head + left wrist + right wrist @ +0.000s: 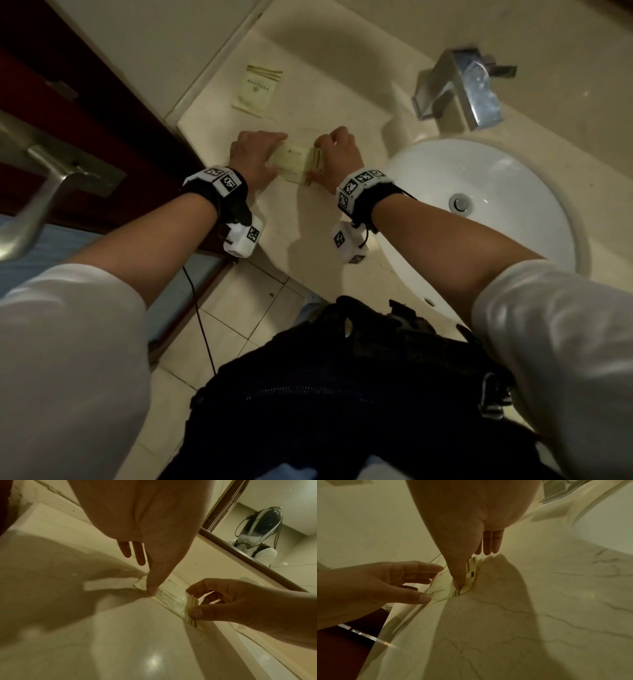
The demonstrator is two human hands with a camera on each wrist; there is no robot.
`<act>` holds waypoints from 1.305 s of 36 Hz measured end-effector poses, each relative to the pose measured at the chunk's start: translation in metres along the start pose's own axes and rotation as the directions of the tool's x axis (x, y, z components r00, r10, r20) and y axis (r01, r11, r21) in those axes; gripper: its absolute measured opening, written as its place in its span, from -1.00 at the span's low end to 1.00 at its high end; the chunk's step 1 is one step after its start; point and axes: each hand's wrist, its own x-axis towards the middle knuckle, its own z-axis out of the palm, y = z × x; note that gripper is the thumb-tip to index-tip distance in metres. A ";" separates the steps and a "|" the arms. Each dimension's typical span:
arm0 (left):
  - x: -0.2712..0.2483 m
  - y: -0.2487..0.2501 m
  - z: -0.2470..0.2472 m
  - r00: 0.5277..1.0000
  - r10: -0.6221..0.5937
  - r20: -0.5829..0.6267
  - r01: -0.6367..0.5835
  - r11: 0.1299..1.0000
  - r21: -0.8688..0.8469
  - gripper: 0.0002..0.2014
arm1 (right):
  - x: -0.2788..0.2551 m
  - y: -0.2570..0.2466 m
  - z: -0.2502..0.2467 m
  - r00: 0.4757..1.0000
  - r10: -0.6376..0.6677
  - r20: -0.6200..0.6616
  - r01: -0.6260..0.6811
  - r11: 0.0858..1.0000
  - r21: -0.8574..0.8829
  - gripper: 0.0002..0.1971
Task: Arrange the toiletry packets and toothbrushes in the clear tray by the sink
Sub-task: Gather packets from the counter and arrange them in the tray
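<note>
Head view: both hands meet on one pale packet (295,163) lying flat on the counter (342,102). The left hand (255,156) rests on the packet's left end, the right hand (337,154) on its striped right end. A second packet (257,90) lies beyond the grip, well apart from it, nearer the back wall. The sink (513,192) sits to the right of the grip, with the faucet (459,85) behind it; a door handle (44,178) juts out far to the left. No tray edge can be told apart here. Left wrist view: the left hand (145,527) has its fingers nearly straight, and its thumb (157,580) presses the packet (171,596) down near one end. At the other end the right hand (240,601) curls round the striped edge, thumb in front and fingers behind, pinching it. A mirror (274,527) above the grip reflects a person wearing a headset. Right wrist view: the right hand (465,520) holds its thumb (459,577) on the striped end of the packet (445,588), its other fingers reaching behind the edge. The left hand (376,585) lies loosely spread opposite, thumb tip touching the packet's near corner. The veined counter (522,628) fills the space below the grip.
</note>
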 end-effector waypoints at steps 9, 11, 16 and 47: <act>-0.008 0.007 -0.005 0.999 -0.032 -0.021 0.025 0.956 -0.292 -0.63 | -0.007 0.003 0.000 0.999 0.045 0.015 -0.048 0.950 0.307 -0.64; -0.008 0.014 -0.008 0.999 -0.031 -0.009 0.026 0.953 -0.300 -0.68 | -0.013 0.009 -0.006 0.996 0.085 -0.016 -0.070 0.901 0.427 -0.67; -0.011 0.038 -0.007 0.996 0.032 0.087 0.026 0.800 -0.599 -0.67 | -0.030 0.034 -0.024 0.983 0.183 -0.011 -0.138 0.777 0.614 -0.76; -0.130 0.448 0.146 0.831 0.422 0.363 -0.024 0.679 -0.734 -0.64 | -0.406 0.338 -0.102 0.766 0.599 -0.235 -0.370 0.709 0.601 -0.75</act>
